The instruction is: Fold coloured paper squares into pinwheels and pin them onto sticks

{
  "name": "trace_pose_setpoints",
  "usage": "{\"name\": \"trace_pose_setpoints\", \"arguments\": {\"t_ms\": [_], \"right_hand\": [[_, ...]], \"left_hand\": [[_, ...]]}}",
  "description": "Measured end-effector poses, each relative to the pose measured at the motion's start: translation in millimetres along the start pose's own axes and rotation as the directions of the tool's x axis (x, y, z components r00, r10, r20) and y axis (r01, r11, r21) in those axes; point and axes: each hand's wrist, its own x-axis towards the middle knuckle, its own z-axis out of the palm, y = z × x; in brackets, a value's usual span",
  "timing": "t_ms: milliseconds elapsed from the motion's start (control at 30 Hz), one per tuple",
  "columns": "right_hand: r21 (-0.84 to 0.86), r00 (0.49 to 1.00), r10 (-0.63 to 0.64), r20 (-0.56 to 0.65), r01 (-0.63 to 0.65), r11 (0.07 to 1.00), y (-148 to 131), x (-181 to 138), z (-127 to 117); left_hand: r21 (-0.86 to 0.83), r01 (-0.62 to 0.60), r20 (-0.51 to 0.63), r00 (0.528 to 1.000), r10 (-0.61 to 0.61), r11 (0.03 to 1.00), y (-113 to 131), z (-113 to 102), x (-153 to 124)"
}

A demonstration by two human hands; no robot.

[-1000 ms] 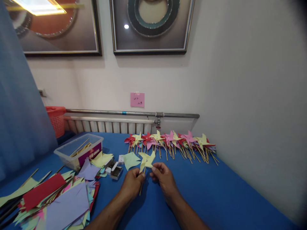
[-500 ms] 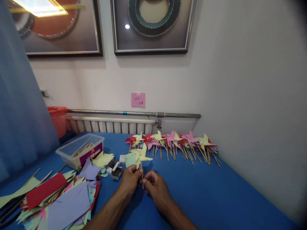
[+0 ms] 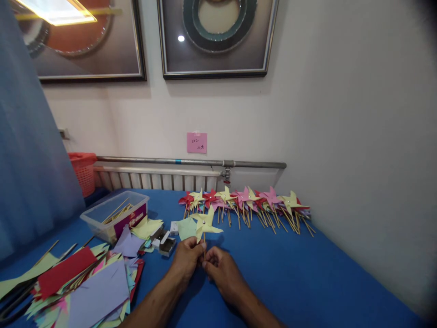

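Lowered over flat blue surface (image 3: 290,282) since one second ago: bare right hand (image 3: 222,272), now beside bare left hand (image 3: 186,258). Both pinch pale-yellow paper pinwheel (image 3: 204,224), upright, short of surface's far edge, by thin tan wooden stick (image 3: 205,238); right-hand hold now off the paper.

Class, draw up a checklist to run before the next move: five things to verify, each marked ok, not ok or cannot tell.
1. Left hand holds the yellow pinwheel by its stick: ok.
2. Right hand at the stick's lower part: ok; firm grip: cannot tell.
3. Lowest blade clear of the left hand: cannot tell.
4. Centre pin secure: cannot tell.
5. Loose sticks within the plastic box: ok.
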Motion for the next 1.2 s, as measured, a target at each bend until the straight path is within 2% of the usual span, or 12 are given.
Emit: {"name": "trace_pose_setpoints", "arguments": {"t_ms": [167,333,767,833,1000,1067,1200], "right_hand": [[-0.041,0.999,-0.04,-0.022,0.039,0.998,4.0,-0.3,-0.5],[-0.046,1.0,-0.016,-0.013,0.016,0.999,3.5,-1.3,-0.4],[-0.121,0.998,-0.057,-0.024,0.054,0.991,2.2,-2.6,-0.8],[-0.094,0.998,-0.06,-0.031,0.057,0.994,3.6,-2.2,-0.3],[-0.071,0.995,-0.096,-0.027,0.094,0.993,6.7,-1.1,0.1],[-0.089,0.994,-0.095,-0.045,0.091,0.992,7.7,-0.9,0.4],[-0.102,0.993,-0.095,-0.065,0.088,0.991,7.1,-2.1,0.5]], "left_hand": [[0.032,-0.012,-0.038,0.999,0.013,0.999,6.6,-0.6,-3.0],[0.029,-0.076,-0.123,0.989,0.08,0.997,14.3,-4.7,-1.9],[0.165,-0.141,-0.199,0.965,0.173,0.976,10.0,-17.1,8.3],[0.155,-0.125,-0.165,0.975,0.15,0.98,9.5,-15.2,6.3],[0.126,-0.017,0.01,1.0,0.016,0.992,2.0,-5.9,1.6],[0.107,-0.016,0.019,1.0,0.014,0.994,0.5,-3.4,0.9],[0.046,0.007,-0.061,0.998,-0.004,0.999,4.6,-3.9,1.2]]}}
